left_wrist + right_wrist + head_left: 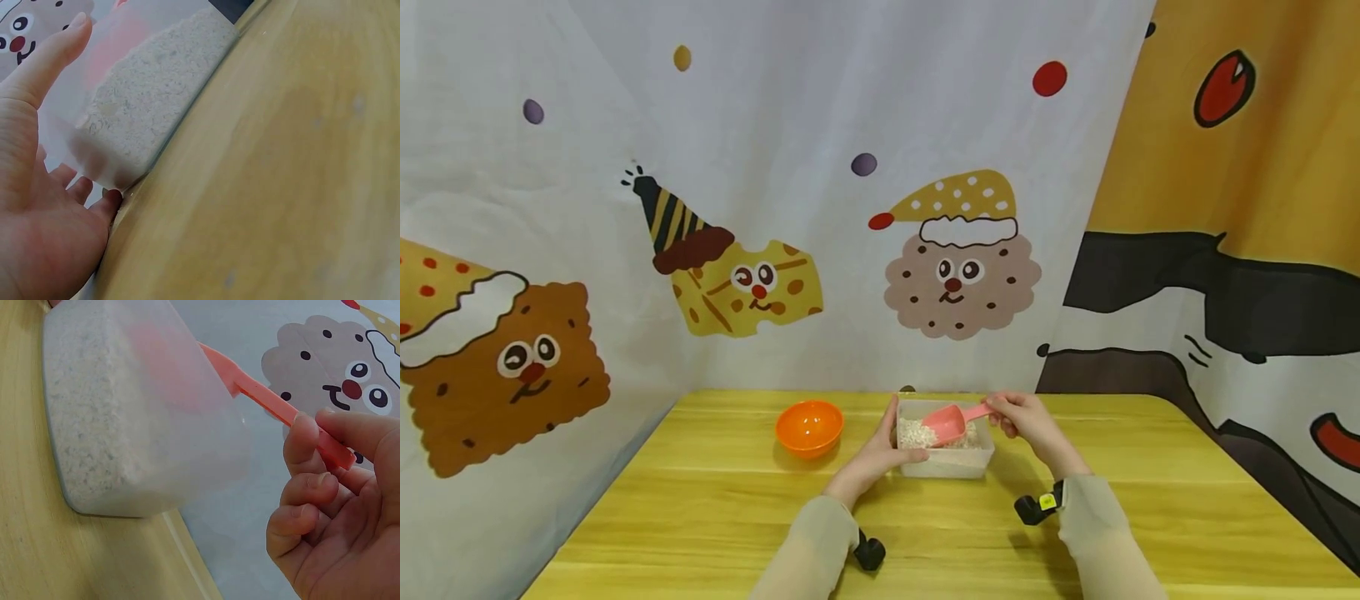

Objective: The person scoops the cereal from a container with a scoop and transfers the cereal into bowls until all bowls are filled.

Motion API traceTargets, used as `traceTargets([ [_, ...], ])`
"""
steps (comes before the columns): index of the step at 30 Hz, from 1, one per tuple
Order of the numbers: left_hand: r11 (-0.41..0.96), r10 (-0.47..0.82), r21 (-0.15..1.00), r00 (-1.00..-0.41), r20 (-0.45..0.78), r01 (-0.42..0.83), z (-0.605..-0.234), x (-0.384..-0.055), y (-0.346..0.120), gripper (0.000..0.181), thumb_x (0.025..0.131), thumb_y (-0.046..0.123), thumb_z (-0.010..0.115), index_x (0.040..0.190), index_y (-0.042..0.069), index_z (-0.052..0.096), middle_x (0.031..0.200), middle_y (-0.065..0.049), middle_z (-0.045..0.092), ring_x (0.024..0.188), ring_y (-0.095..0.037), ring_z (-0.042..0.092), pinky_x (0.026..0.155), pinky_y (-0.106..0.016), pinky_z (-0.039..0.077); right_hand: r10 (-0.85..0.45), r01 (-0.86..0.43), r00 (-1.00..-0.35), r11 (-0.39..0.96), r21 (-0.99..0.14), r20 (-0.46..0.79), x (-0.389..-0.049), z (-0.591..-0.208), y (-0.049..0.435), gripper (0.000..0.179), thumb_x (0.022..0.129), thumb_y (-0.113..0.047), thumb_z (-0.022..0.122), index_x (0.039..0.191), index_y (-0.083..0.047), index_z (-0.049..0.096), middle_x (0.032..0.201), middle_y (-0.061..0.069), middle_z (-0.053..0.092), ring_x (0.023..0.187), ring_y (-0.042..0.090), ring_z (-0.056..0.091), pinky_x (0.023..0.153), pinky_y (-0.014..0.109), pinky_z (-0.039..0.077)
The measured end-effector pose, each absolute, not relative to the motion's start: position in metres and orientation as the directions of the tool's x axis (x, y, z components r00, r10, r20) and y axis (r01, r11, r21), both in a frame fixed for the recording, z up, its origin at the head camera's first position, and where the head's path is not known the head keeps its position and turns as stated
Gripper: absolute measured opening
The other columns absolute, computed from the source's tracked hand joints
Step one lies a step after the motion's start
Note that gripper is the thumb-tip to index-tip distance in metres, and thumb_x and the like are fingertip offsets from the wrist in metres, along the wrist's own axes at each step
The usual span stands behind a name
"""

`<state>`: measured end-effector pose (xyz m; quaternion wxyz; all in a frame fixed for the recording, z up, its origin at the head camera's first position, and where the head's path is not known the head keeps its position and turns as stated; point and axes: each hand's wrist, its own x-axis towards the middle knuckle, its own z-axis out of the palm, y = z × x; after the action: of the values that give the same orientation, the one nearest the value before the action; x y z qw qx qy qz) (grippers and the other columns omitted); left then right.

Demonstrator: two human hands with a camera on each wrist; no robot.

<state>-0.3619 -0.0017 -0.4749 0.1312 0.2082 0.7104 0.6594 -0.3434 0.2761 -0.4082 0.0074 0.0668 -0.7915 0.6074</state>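
Sleeves (1108,533), pale, two: nearest the camera, one on each forearm. Wrist cameras (870,552), black, one to each wrist.

Left grip (878,454): holds the left end of the box; thumb across the near wall, fingers round the left side.

Right grip (1033,421): narrow, pinching the end of the scoop's handle between thumb and forefinger; remaining fingers loosely curled, clear of the handle.

Box (943,469), translucent, open-topped: upright on the desk (700,517), between the two grips. Contents: flakes (916,432), pale.

Scoop (949,425), pink: inside the box, lip leftward among the flakes, handle rising rightward over the rim. Much of its pink inner surface shows; how much it carries, one cannot tell.

Bowl (810,429), orange: upright on the desk, left of the box and apart from it.

Backdrop (775,100): cloth, printed with party-hatted snacks.

Handling note: the step in hand looks like scooping. Best done with the lip driven low into the flakes, then the scoop levelled before it clears the rim. Held only by the handle's end, it may twist under load; a pinch nearer the scoop would steady it. Firm left-side hold advised, lest the box slide.
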Motion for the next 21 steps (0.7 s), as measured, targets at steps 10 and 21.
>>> traceTargets([
  [10, 0.059, 0.461, 0.989, -0.883, 0.091, 0.133, -0.4711, -0.3592, -0.0036, 0.114, 0.08, 0.025, 0.081, 0.156, 0.033, -0.002, 0.162, -0.006, 0.0, 0.145, -0.034, 0.011, 0.112, -0.055, 0.016, -0.097, -0.094, -0.993, 0.257, -0.962, 0.071, -0.342, -0.4032, 0.2681, 0.032, 0.1, -0.02, 0.054, 0.11, 0.01, 0.062, 0.07, 0.007, 0.059, 0.05, 0.009, 0.044, 0.047, 0.022, 0.037],
  [21, 0.063, 0.466, 0.989, -0.88, 0.088, 0.132, -0.4726, -0.3598, -0.0026, 0.114, 0.079, 0.024, 0.082, 0.156, 0.034, -0.001, 0.162, -0.007, 0.002, 0.145, -0.035, 0.01, 0.112, -0.057, 0.016, -0.063, -0.072, -0.996, 0.279, -0.958, 0.057, -0.3396, -0.4046, 0.266, 0.029, 0.1, -0.019, 0.054, 0.105, 0.008, 0.063, 0.068, 0.006, 0.055, 0.05, 0.01, 0.043, 0.047, 0.023, 0.038],
])
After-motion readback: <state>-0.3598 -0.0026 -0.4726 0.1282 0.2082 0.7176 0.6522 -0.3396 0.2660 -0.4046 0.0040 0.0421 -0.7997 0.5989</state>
